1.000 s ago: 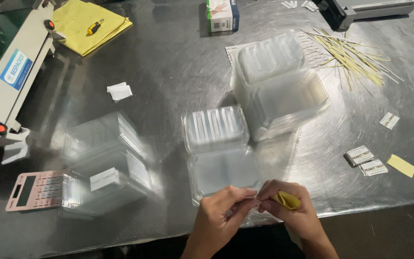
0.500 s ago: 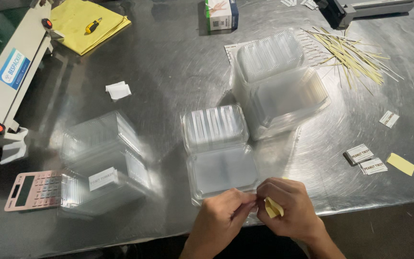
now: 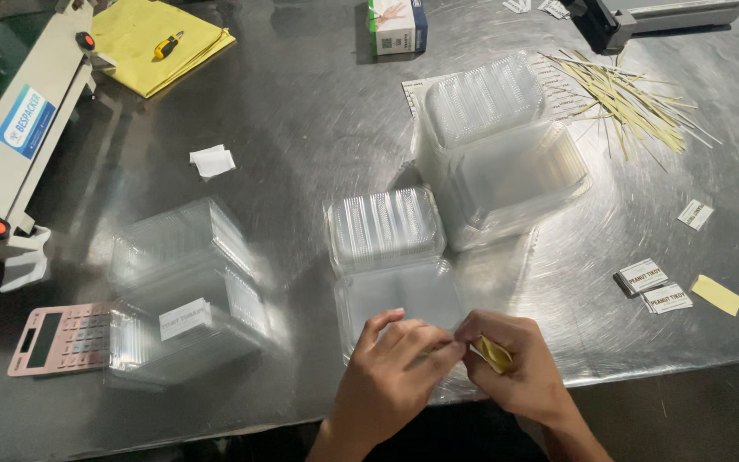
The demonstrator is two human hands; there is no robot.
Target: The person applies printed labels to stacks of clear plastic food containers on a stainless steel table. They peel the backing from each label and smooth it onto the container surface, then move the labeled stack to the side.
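Note:
My right hand (image 3: 519,368) pinches a small folded yellow strip (image 3: 494,352) at the near edge of the steel table (image 3: 318,128). My left hand (image 3: 397,372) meets it, its fingertips touching the same strip. Both hands hover over the near rim of an open clear plastic clamshell container (image 3: 391,257), whose ribbed lid lies flat behind its tray.
A tall stack of clear clamshells (image 3: 498,145) stands behind, another stack (image 3: 186,282) at the left beside a pink calculator (image 3: 62,338). Yellow sticks (image 3: 635,98) lie far right, small labels (image 3: 653,287) and a yellow slip (image 3: 717,294) at right. A sealing machine (image 3: 10,145) lines the left edge.
My hands have drawn closer together, and the yellow strip has gone from spread out to folded small between my fingers. The containers have not moved.

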